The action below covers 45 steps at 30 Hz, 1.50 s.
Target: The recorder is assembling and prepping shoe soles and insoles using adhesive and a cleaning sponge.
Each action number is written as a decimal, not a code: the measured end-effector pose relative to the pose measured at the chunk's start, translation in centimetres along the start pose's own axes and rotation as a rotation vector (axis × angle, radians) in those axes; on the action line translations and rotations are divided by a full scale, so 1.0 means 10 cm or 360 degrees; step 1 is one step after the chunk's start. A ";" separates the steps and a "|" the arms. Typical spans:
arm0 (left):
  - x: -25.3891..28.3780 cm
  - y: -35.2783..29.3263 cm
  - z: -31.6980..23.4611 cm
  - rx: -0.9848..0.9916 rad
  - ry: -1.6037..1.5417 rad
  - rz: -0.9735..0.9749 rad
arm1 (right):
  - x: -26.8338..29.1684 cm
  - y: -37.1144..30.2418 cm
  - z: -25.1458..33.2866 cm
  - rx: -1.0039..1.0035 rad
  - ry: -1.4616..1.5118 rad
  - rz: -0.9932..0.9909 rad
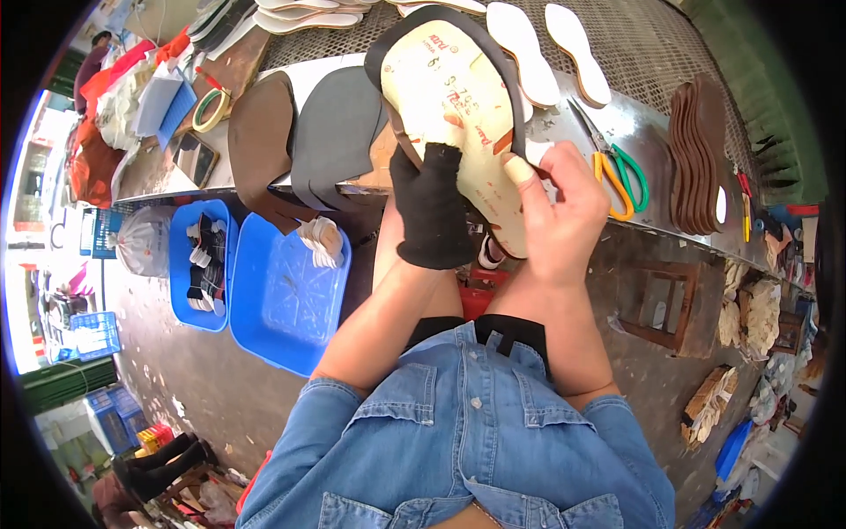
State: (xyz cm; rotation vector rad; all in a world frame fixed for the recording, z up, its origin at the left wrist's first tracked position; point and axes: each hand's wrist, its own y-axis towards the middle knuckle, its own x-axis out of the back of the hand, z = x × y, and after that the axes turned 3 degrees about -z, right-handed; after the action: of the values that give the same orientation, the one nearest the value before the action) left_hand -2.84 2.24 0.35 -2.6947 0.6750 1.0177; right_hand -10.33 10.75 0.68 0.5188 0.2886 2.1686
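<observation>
Insole [449,97] gripped between left hand [430,212], right hand [560,216]

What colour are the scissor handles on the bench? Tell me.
One handle of the scissors is yellow and the other is green, seen best in the head view, just beside the right hand.

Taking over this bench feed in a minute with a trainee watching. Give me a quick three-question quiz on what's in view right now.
1. True or false: the left hand wears a black glove.
2. Which lies on the bench just to the right of the right hand? A) scissors with yellow and green handles B) a hammer C) a paintbrush
3. Fill in: on the floor to the left stand two ____ plastic trays.

Key
1. True; it grips the cream shoe sole from below, and the bare right hand pinches the sole's edge.
2. A; a stack of brown soles lies beyond them.
3. Blue.
</observation>
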 end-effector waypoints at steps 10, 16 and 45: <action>0.18 0.26 -0.17 0.0739 -0.0631 0.0540 | 0.15 0.01 0.17 -0.0293 0.0668 0.0380; 0.14 0.20 -0.15 0.0829 -0.0353 0.0476 | 0.14 0.07 -0.20 -0.0756 0.1125 0.0705; 0.26 0.19 -0.22 -0.0441 0.1731 0.0751 | 0.53 0.39 -0.14 0.1103 -0.0708 0.0005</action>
State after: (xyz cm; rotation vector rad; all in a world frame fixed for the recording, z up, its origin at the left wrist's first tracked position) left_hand -0.76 -1.09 0.24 -3.2764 1.4490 -0.4932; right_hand -16.57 12.58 2.31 1.3586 0.7917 1.8496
